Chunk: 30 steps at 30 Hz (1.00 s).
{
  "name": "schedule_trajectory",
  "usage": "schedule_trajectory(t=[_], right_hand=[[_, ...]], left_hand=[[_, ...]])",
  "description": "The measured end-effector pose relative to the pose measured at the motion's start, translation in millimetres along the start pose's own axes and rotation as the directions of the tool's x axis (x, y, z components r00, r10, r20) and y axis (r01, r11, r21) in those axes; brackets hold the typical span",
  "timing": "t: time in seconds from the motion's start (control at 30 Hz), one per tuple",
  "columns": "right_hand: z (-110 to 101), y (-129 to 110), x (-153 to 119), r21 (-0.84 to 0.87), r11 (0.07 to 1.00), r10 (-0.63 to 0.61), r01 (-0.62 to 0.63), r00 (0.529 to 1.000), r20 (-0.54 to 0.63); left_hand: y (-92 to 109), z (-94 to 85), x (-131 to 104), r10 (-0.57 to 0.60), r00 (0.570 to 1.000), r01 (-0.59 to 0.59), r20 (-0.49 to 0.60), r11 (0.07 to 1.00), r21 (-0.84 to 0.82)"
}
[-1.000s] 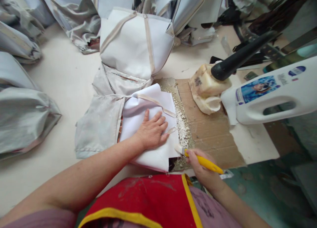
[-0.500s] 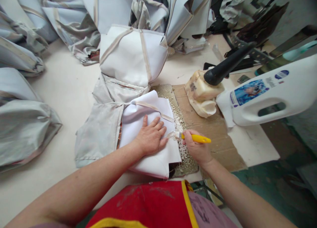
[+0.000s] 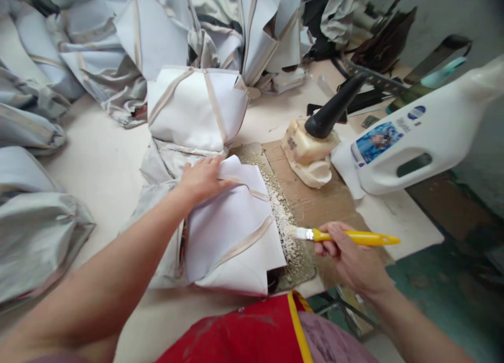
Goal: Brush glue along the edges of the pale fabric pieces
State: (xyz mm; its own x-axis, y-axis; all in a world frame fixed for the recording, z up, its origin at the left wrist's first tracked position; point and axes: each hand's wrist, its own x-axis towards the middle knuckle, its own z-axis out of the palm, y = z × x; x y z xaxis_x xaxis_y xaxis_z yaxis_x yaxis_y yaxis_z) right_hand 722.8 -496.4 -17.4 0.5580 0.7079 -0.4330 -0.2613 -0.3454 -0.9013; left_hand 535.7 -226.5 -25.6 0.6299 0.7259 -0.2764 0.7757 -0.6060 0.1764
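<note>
A white, stiff fabric piece with beige strips (image 3: 244, 231) lies in front of me, joined to grey cloth (image 3: 165, 258) on its left. My left hand (image 3: 202, 180) rests on its upper left part, fingers spread toward the grey cloth and thumb to the right; nothing shows in its grasp. In my right hand (image 3: 346, 252) is a flat paintbrush with a yellow handle (image 3: 366, 238), gripped near the ferrule. Its pale bristles point left, just right of the fabric's edge, over a board crusted with whitish lumps (image 3: 289, 237) that lies partly under the fabric.
A second white fabric piece (image 3: 189, 111) lies behind. Several more such pieces (image 3: 157, 32) crowd the table's back and left. On the right, a cut-open glue-stained container (image 3: 307, 147) with a black handle (image 3: 334, 108) stands on cardboard (image 3: 331, 210), beside a large white jug (image 3: 425, 142).
My left hand has moved from the fabric's middle to its upper left, uncovering a beige strip. My right hand has drawn the brush right, off the fabric's edge. The camera view has shifted slightly.
</note>
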Motion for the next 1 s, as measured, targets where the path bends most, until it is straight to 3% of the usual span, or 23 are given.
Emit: schedule_trajectory(t=[0.07,0.1,0.23,0.3,0.4,0.47,0.53,0.6,0.67,0.7,0.73,0.77,0.83,0.87,0.93,0.97,1.0], right_hand=[[3.0,-3.7,5.3,0.228,0.972,0.044,-0.048,0.999,0.022],[4.6,-4.4,6.4,0.296,0.952,0.065,-0.072,0.997,0.033],[6.8,-4.7,7.0,0.436,0.888,0.139,-0.147,0.989,0.049],[5.0,-5.8,8.9,0.483,0.860,0.150,-0.166,0.986,0.072],[-0.1,-8.1,15.3,0.555,0.812,0.137,-0.181,0.983,0.120],[-4.8,-8.9,21.4,0.600,0.781,0.133,-0.176,0.984,0.116],[-10.3,-9.7,28.3,0.630,0.762,0.143,-0.148,0.988,0.060],[-16.1,-11.7,35.7,0.638,0.762,0.155,-0.111,0.988,-0.013],[-21.6,-15.3,42.9,0.634,0.769,0.157,-0.083,0.986,-0.061],[-24.2,-17.4,46.2,0.632,0.772,0.151,-0.068,0.985,-0.079],[-26.5,-19.4,49.1,0.631,0.774,0.140,-0.048,0.985,-0.097],[-28.6,-20.9,51.7,0.630,0.776,0.124,-0.026,0.986,-0.112],[-31.3,-21.9,55.5,0.617,0.786,0.092,0.014,0.986,-0.139],[-31.6,-21.3,56.9,0.604,0.796,0.077,0.029,0.986,-0.149],[-29.4,-18.3,59.1,0.569,0.821,0.045,0.045,0.989,-0.143],[-26.6,-16.6,60.0,0.549,0.834,0.027,0.053,0.990,-0.138],[-22.8,-15.1,60.9,0.531,0.845,0.008,0.063,0.991,-0.131]], left_hand=[[-14.1,-6.4,16.0,-0.018,0.986,0.025,0.168,0.999,-0.042],[-17.2,-7.1,19.9,-0.013,0.979,0.020,0.202,0.999,-0.037],[-10.0,-8.0,12.1,-0.026,0.992,0.015,0.123,0.995,0.094],[-3.6,-20.0,1.0,-0.027,0.995,0.014,0.094,0.990,0.140],[2.9,-65.3,-18.3,0.005,1.000,-0.008,0.011,0.972,0.234],[7.8,-107.9,-33.7,0.095,0.986,-0.040,-0.136,0.932,0.361],[16.2,-146.1,-51.4,0.229,0.913,-0.030,-0.337,0.862,0.505],[28.8,-164.0,-70.7,0.356,0.776,0.036,-0.521,0.799,0.601],[44.2,-150.7,-91.3,0.472,0.658,0.050,-0.587,0.750,0.660],[51.9,-132.2,-102.2,0.523,0.634,0.011,-0.569,0.730,0.683],[59.0,-107.5,-113.2,0.568,0.635,-0.068,-0.524,0.716,0.695],[65.2,-79.2,-124.2,0.592,0.665,-0.169,-0.455,0.712,0.681],[73.8,-24.1,-144.5,0.645,0.663,-0.389,-0.380,0.730,0.562],[76.5,-3.3,-152.5,0.677,0.684,-0.515,-0.272,0.711,0.479],[79.0,16.0,-159.7,0.773,0.627,-0.721,-0.101,0.624,0.300],[78.8,14.4,-157.4,0.795,0.606,-0.772,-0.040,0.599,0.213],[77.3,7.3,-150.6,0.791,0.611,-0.781,-0.019,0.607,0.149]])
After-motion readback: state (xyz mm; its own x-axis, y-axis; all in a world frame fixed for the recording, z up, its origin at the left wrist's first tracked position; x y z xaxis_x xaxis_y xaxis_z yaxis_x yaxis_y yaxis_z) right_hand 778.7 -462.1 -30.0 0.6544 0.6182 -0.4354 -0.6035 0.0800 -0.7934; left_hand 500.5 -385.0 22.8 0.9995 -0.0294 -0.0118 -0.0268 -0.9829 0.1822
